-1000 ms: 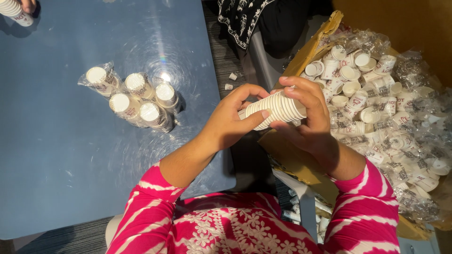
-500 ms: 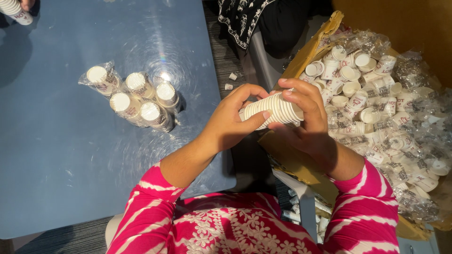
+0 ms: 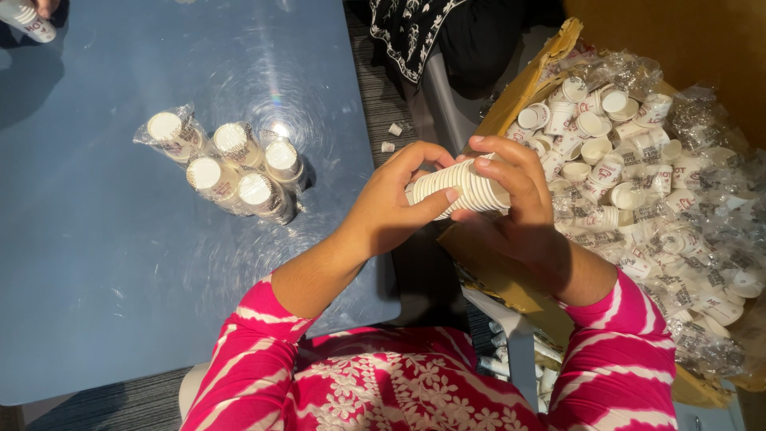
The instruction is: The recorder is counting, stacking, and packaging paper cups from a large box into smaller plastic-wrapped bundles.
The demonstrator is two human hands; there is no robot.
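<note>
Blue and glossy, the table (image 3: pixel 120 263) fills the left of the head view, with five plastic-wrapped cup stacks (image 3: pixel 227 172) standing close together under a glare spot; to the right an open cardboard box (image 3: pixel 511 279) brims with loose small white paper cups (image 3: pixel 630 183) and crumpled clear wrap.

Between table edge and box, both hands hold a nested stack of cups (image 3: pixel 463 187) lying on its side. The left hand (image 3: pixel 391 207) is closed around the near end, thumb pressed across the rims; the right hand (image 3: pixel 519 199) is wrapped over the far end, fingers curled on top and palm beneath.

Judging from this hold, the work is squaring up or counting the stack. It would go best with light, even pressure so the thin rims do not crush, the thumb riding along the rims one by one, and the stack kept level so no cup slips out.

Much is hidden: the right hand's fingers cover the stack's far end, so its full length and cup count cannot be told. Print on the cups is too small to make out. A corner of another stack and a fingertip show at top left (image 3: pixel 28 17), cut off by the frame. Someone in dark patterned cloth (image 3: pixel 415 32) sits beyond, mostly out of view
</note>
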